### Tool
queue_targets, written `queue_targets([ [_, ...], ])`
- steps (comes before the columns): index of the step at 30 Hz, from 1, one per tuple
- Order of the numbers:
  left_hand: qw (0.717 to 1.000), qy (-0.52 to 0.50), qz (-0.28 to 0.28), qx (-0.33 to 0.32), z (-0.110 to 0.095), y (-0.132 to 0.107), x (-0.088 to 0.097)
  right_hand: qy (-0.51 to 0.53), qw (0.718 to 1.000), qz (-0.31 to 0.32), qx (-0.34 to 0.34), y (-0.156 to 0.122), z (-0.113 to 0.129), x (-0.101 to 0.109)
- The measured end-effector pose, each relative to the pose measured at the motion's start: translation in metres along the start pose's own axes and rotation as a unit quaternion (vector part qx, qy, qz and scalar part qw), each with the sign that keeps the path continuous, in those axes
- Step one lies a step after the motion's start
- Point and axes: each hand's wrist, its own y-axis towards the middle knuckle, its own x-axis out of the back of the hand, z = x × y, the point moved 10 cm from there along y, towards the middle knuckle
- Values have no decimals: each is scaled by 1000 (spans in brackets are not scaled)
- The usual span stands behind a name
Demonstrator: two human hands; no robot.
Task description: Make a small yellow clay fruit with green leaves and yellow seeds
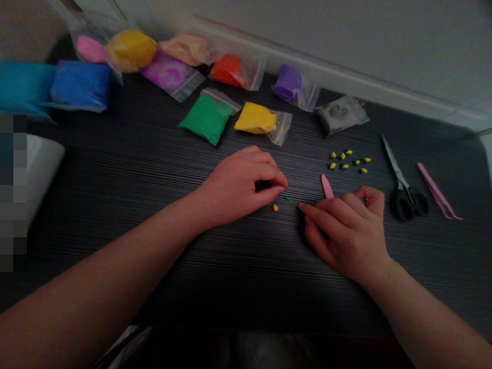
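My left hand point(242, 184) rests on the dark table point(115, 195), thumb and fingers curled towards each other, their tips just left of a tiny green clay bit point(287, 198). A small yellow clay piece point(275, 207) lies right below those fingertips. My right hand point(346, 230) lies on the table with fingers closed around a pink tool point(327, 186), whose flat end sticks out past the forefinger. Several small yellow-and-green clay pieces point(348, 160) lie in a cluster beyond the right hand.
Bags of coloured clay line the back: green point(207, 119), yellow point(257, 119), purple point(290, 84), grey point(340, 115), red point(230, 70), blue point(80, 84) and others. Black scissors point(403, 184) and pink tweezers point(438, 192) lie at the right. A white object point(40, 164) sits at the left edge.
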Motion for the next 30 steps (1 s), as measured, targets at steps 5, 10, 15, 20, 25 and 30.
queue_targets([
  [5,1000,6,-4,-2,0,-1,1,-14,1000,-2,5,1,2,0],
  [10,1000,8,-4,-4,-1,0,1,-16,1000,2,3,1,3,-1],
  [15,1000,8,-3,-5,-1,0,1,-9,1000,3,1,2,2,-2],
  [20,1000,7,-6,-6,-1,0,2,-7,1000,7,-4,2,1,-2],
  [25,1000,4,-7,-6,-1,-1,2,0,1000,11,-7,2,1,-2],
  [30,1000,5,-9,-8,-2,0,2,10,1000,11,-6,2,-1,-2],
])
